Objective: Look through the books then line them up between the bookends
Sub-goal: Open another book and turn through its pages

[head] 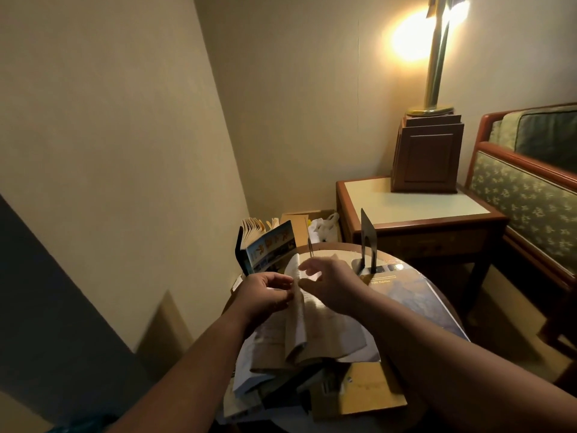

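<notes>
An open book [315, 332] with pale pages lies on a pile on the round table [343, 246]. My left hand [265, 292] pinches the top edge of a standing leaf of pages. My right hand [327, 285] hovers just right of that leaf, fingers loosely curled, holding nothing. A book with a blue and orange picture cover [268, 248] stands fanned open at the table's far left. Two thin dark metal bookends stand at the back: one [310, 246] seen edge-on, the other [367, 242] to its right. A large blue book [418, 295] lies flat at the right.
More books and a brown cardboard piece [371, 389] lie stacked at the table's near edge. A wooden side table [415, 207] with a brass lamp [434, 67] on a wood box stands behind. A patterned sofa [527, 195] is at right; a box with bags [321, 226] is behind the table.
</notes>
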Tool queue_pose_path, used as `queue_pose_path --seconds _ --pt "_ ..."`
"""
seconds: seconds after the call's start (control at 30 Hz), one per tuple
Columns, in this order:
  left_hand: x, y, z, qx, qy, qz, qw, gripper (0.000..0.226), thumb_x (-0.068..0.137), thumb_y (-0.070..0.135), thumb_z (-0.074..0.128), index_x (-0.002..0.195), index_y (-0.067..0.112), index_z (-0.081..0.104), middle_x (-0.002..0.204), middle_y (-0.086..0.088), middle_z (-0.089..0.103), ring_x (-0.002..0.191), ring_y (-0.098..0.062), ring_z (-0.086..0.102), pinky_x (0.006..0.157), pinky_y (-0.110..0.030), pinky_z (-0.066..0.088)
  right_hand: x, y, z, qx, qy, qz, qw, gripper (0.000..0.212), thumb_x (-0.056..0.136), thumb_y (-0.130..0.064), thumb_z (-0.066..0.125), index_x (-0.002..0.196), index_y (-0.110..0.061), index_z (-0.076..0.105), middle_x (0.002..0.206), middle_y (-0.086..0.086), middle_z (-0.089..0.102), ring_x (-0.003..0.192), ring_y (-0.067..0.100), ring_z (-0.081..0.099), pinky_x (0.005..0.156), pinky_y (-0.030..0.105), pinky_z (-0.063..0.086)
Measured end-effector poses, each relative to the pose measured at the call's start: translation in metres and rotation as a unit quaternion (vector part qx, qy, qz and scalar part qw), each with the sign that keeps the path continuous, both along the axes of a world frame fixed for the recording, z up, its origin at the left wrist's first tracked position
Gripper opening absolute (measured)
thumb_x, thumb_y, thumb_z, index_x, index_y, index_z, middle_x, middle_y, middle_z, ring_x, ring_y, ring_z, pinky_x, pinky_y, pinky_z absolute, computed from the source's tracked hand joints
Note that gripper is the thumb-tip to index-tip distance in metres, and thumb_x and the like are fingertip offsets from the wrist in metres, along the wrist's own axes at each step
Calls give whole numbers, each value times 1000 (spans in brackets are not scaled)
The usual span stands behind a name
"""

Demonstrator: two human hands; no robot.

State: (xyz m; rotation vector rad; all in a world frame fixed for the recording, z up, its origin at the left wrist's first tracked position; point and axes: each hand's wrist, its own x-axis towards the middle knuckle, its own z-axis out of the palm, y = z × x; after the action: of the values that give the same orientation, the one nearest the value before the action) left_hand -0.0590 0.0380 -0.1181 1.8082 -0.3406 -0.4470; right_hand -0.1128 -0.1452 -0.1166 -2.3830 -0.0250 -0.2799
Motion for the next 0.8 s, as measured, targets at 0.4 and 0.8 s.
queue_pose_path --seconds 0.4,0.8 --pt "5 -2 -11 57 -72 -1 996 29 87 0 64 103 22 73 106 0 71 103 -20 66 88 -42 59 -4 17 -2 -146 -54 35 987 22 97 -19 59 114 -17 73 124 0 60 106 12 52 81 19 49" --pt "7 34 -42 254 -381 -24 889 38 85 8 50 116 23 66 117 5 62 111 -13 55 97 -32 50 -7 19 -6 -277 -1 117 954 23 97 -25 59 116 -18 70 124 -1 62 111 18 56 92 32 52"
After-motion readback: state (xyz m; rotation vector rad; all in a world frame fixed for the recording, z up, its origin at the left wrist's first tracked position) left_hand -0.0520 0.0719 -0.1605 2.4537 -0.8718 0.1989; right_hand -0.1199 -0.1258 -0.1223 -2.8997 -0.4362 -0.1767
